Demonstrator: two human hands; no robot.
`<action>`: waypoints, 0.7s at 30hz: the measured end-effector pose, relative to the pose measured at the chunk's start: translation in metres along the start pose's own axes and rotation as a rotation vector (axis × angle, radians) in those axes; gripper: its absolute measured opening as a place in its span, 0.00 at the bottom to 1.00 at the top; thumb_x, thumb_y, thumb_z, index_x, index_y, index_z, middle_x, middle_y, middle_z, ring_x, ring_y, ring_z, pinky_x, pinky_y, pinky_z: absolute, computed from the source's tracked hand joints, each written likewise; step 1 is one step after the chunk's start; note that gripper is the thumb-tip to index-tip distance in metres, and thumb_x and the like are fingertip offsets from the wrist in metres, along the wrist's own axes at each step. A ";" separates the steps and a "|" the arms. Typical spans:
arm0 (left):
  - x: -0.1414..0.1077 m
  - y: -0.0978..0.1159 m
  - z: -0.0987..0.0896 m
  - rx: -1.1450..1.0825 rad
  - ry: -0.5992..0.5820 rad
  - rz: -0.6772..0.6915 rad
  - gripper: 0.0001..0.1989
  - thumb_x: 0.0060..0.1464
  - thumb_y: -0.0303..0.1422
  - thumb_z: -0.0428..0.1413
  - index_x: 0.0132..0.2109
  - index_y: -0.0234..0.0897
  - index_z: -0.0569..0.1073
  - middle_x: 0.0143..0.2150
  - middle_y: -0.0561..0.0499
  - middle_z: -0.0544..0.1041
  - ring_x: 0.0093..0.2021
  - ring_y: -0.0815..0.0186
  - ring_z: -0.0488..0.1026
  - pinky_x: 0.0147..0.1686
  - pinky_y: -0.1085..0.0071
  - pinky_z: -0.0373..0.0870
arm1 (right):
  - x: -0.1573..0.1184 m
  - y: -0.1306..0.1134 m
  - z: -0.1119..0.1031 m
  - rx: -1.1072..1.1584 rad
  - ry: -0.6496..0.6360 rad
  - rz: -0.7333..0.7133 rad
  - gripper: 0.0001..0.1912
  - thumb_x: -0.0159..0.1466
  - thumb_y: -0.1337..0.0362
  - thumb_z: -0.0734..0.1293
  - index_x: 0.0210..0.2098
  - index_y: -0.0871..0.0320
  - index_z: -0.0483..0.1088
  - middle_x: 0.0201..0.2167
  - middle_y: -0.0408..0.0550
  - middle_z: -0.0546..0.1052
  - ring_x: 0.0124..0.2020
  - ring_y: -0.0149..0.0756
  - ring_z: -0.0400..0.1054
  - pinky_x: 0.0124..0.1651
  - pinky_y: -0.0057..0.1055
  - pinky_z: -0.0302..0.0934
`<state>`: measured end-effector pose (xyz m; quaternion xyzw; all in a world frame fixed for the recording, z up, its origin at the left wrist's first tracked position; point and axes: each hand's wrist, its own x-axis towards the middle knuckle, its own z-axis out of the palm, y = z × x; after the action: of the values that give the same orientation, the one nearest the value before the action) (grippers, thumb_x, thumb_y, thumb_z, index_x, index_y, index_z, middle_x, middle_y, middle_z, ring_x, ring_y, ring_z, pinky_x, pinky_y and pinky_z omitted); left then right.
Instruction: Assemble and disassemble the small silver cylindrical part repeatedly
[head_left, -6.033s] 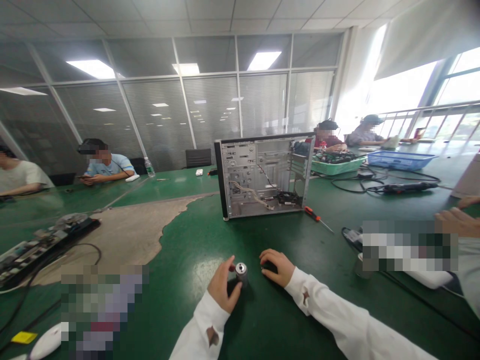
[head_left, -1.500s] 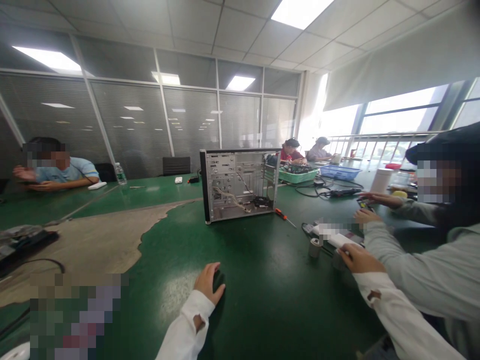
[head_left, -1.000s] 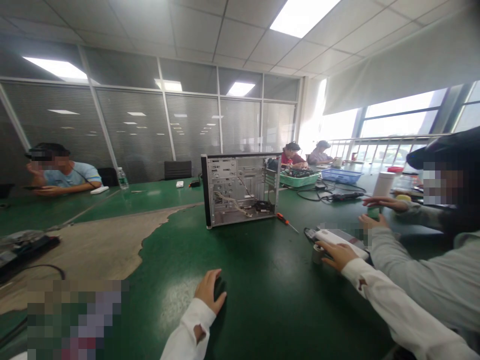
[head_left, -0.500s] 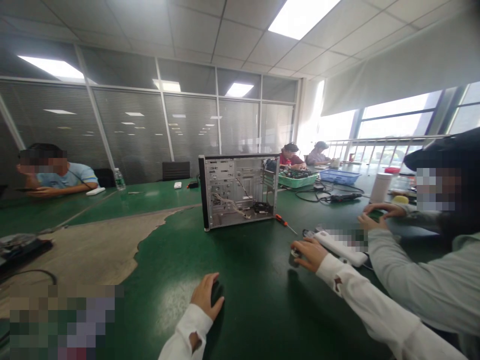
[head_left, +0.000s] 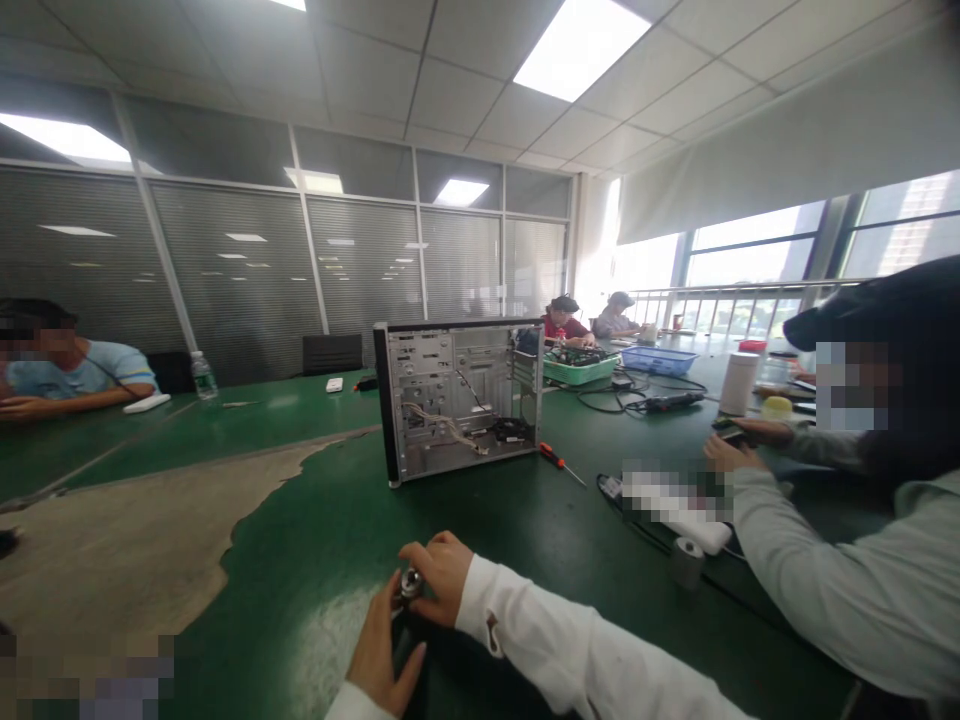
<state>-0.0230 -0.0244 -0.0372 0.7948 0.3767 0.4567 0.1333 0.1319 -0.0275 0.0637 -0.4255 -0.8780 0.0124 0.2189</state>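
Between my hands is a small round silver metal piece (head_left: 410,583), raised just above the green tabletop. My right hand (head_left: 442,575) grips it from the right, fingers curled over its far side. From the left, my left hand (head_left: 381,640) comes up against it; the index finger reaches its edge, and the thumb stands apart. The piece's lower part is hidden by fingers and shadow. Beyond my hands stands an opened computer case (head_left: 465,400), its bare metal inside facing me, with loose cables and a black fan (head_left: 511,430).
An orange-handled screwdriver (head_left: 553,457) lies right of the case. Farther right are a white power strip (head_left: 701,530), a grey cylinder (head_left: 688,562) and a co-worker's hands (head_left: 735,445). Green (head_left: 581,372) and blue baskets (head_left: 660,360) stand behind. Brown sheeting (head_left: 150,540) covers the left side.
My right hand has moved left and nearer with the round metal piece, from beside the power strip to my left hand. The view has turned slightly right.
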 end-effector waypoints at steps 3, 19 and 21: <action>0.000 0.000 0.000 -0.002 0.025 0.000 0.29 0.46 0.33 0.47 0.55 0.33 0.47 0.51 0.38 0.57 0.49 0.52 0.59 0.45 0.54 0.60 | -0.009 0.010 0.020 0.186 0.069 0.041 0.38 0.46 0.59 0.65 0.52 0.61 0.47 0.40 0.50 0.69 0.39 0.39 0.63 0.44 0.33 0.53; 0.003 0.014 -0.006 -0.034 -0.040 -0.185 0.31 0.42 0.28 0.49 0.55 0.32 0.49 0.51 0.39 0.61 0.49 0.55 0.61 0.45 0.56 0.60 | -0.026 0.022 0.039 0.394 0.230 -0.088 0.29 0.49 0.67 0.61 0.51 0.59 0.51 0.43 0.51 0.66 0.42 0.37 0.60 0.45 0.35 0.56; 0.003 0.014 -0.007 -0.015 -0.053 -0.180 0.31 0.42 0.28 0.49 0.55 0.32 0.49 0.51 0.39 0.60 0.50 0.55 0.60 0.46 0.56 0.59 | -0.027 0.022 0.040 0.389 0.245 -0.087 0.27 0.50 0.66 0.61 0.49 0.59 0.53 0.41 0.51 0.67 0.41 0.37 0.61 0.43 0.34 0.57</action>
<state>-0.0208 -0.0328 -0.0235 0.7683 0.4397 0.4246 0.1897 0.1470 -0.0271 0.0129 -0.3354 -0.8436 0.1200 0.4018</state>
